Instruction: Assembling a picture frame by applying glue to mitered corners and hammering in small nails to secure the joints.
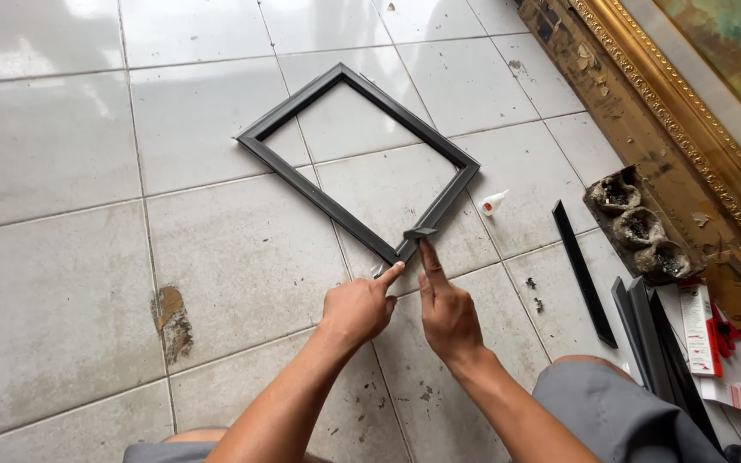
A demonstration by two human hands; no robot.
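A dark grey rectangular picture frame [302,176] lies flat on the white tiled floor, turned like a diamond with one corner towards me. My left hand [356,306] presses thumb and finger against that near corner from the left. My right hand [444,307] has its index finger stretched up onto the same corner, just under a small grey piece [419,232] that sits on the joint. Neither hand closes around the frame; both only push on it.
A small white glue bottle [493,202] lies right of the frame. Loose dark moulding strips [583,273] lie further right, beside red and white packets [701,330]. A large gilded frame [688,111] runs along the right. A brown stain [171,319] marks the floor at left.
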